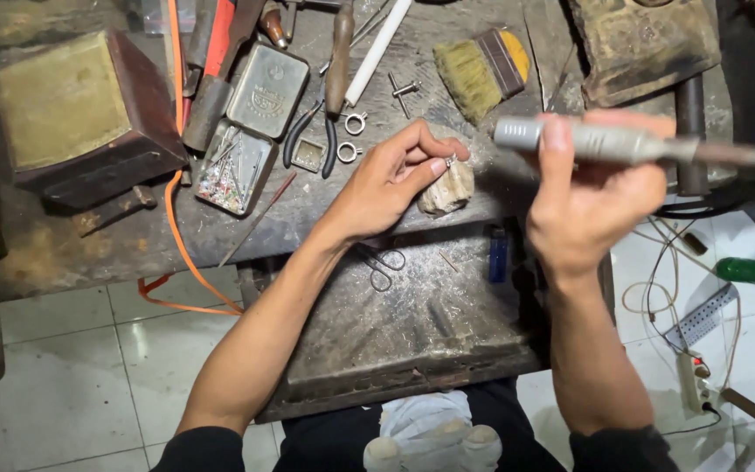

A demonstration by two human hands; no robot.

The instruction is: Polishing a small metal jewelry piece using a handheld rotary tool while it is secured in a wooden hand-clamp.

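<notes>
— Start at the hands. What has each got?

— The right hand [592, 197] is wrapped shut around a grey rotary handpiece [605, 142], held level above the desk's front edge, thumb lying across the barrel. Its drive shaft runs off to the right. The left hand [395, 179] has its fingertips pinched together on a small silver ring [450, 161], pressed against the top of a worn wooden bench peg [447, 188] at the edge of the desk [89, 253].

— How would that ring handle?

— Light and stiff, I'd judge, and so small it could slip or fly off under a spinning tool. A fingertip pinch low on the band, braced on the peg, seems the sound hold. The handpiece looks rigid and best gripped mid-barrel, as it is.

— And around them?

— Just behind the left hand lie two more small rings [353, 122] beside dark pliers [308, 131]. Farther left, an open tin of burs [233, 168], with its lid [266, 90] above. A flat brush [481, 74] sits behind the peg. Below, on a dusty pull-out tray [412, 341], scissors [382, 262] and a blue lighter [498, 253]. An orange cord [176, 236] trails down to the tiled floor.
</notes>
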